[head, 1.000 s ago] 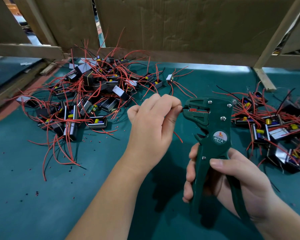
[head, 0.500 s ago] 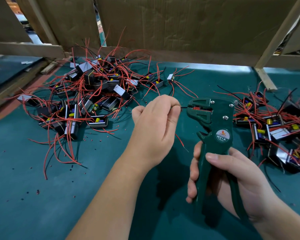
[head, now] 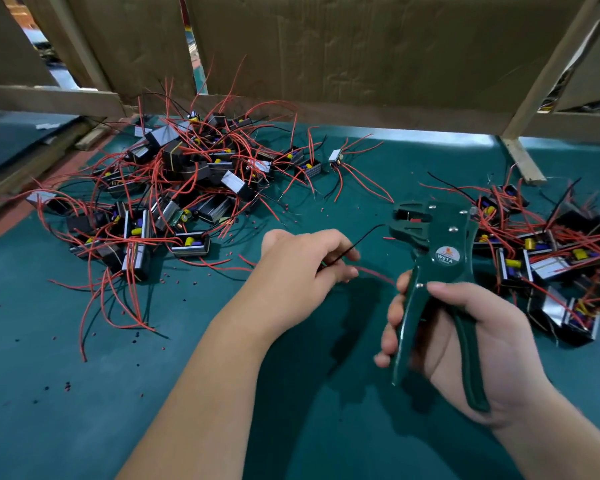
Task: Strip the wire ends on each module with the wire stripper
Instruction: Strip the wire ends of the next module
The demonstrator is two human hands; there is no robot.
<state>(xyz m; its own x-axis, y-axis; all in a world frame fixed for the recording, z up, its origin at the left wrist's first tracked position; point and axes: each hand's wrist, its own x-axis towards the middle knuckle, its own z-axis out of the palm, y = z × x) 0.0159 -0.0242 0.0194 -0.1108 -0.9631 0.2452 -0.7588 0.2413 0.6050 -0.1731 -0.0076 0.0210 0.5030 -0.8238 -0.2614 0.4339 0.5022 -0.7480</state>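
Observation:
My right hand [head: 465,344] grips the handles of a dark green wire stripper [head: 430,265], held upright with its jaws at the top left. My left hand [head: 298,268] is curled around a module that it hides, and pinches a thin black wire [head: 364,237]. That wire arcs up to the right, and its tip sits just left of the stripper's jaws. A red wire [head: 378,275] trails from under the left hand toward the stripper. A big pile of modules with red wires [head: 174,188] lies at the left. A second pile of modules [head: 551,251] lies at the right.
The table has a green mat [head: 84,393] dotted with small bits of cut insulation [head: 136,336]. Brown cardboard panels [head: 361,53] and wooden slats [head: 520,157] wall off the back. A wooden ledge [head: 21,168] runs along the left edge.
My left hand has dropped lower and drawn back from the stripper's jaws. The black wire now shows as a long arc with its tip outside the jaws.

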